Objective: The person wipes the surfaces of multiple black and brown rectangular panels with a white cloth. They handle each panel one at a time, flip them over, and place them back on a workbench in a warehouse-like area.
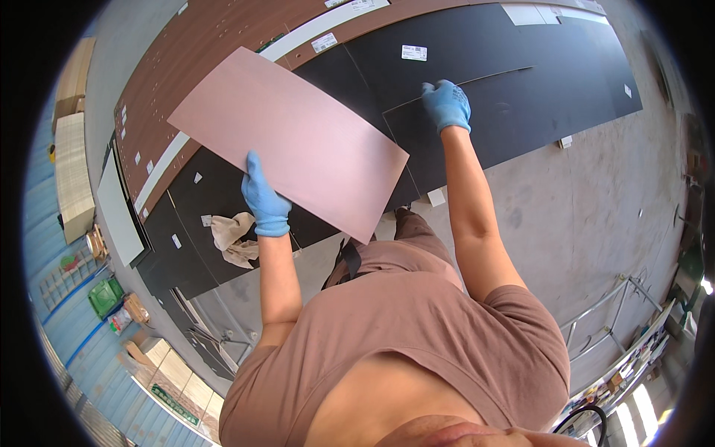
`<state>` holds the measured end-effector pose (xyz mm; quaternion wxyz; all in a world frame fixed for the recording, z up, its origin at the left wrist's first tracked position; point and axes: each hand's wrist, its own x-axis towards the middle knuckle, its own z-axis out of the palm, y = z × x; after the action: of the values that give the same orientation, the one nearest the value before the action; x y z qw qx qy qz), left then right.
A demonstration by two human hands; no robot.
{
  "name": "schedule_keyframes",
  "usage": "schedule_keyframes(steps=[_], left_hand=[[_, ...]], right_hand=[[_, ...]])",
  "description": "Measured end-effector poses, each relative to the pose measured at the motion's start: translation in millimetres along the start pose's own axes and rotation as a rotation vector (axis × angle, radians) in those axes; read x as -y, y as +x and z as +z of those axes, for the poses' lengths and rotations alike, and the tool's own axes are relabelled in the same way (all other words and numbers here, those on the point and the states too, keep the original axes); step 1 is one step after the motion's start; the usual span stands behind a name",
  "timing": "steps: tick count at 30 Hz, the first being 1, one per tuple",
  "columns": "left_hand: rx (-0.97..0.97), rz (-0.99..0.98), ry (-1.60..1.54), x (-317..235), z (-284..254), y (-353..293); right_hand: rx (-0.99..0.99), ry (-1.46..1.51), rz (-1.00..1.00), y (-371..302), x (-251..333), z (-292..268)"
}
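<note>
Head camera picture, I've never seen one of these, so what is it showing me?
There's no machine: a wide fisheye camera on a person's head looks down, so straight edges bend. The left blue-gloved hand grips a pinkish-brown rectangular panel by its edge. The right blue-gloved hand is over flat black panels; I can't tell whether it touches them. On those are a crumpled beige cloth and small white labels. Beyond lie reddish-brown panels. The brown shirt below is the wearer's own.

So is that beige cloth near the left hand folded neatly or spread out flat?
Neither: the beige cloth lies crumpled on the dark panel, its outline uneven and its surface bunched into creases.
</note>
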<state>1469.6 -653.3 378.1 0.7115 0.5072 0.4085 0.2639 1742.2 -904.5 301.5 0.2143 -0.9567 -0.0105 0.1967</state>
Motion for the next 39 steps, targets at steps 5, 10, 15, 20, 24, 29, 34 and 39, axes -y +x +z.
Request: schedule_keyframes(steps=[5, 10, 15, 20, 24, 29, 34, 39], left_hand=[[0.062, 0.154, 0.242, -1.8, 45.6, -5.5], [0.160, 0.222, 0.232, -0.6, 125.2, -38.8], [0.540, 0.394, 0.251, -9.5, 185.7, -66.4], [0.693, 0.336, 0.263, 12.2, 195.5, -58.6], [0.639, 0.253, 0.378, 54.4, 174.6, -46.9], [0.661, 0.269, 0.644, 98.0, 144.6, -37.5], [0.635, 0.299, 0.825, 116.9, 131.0, -32.8], [0.617, 0.629, 1.095, 131.9, 125.8, -35.1]], right_hand=[[-0.181, 0.460, -0.821, -113.3, 37.3, -26.3], [-0.162, 0.171, -0.832, -197.9, 49.8, -33.1], [-0.422, 0.346, -0.645, -181.9, 0.0, -52.4], [-0.578, 0.879, -0.275, -157.1, -77.1, -60.4], [-0.613, 1.392, 0.086, -145.6, -127.8, -34.3], [-0.602, 1.578, 0.460, -134.6, -183.5, 28.8], [-0.384, 1.174, 0.501, -124.4, -199.8, 67.1], [0.051, 0.491, 0.535, -116.2, -203.5, 37.7]])
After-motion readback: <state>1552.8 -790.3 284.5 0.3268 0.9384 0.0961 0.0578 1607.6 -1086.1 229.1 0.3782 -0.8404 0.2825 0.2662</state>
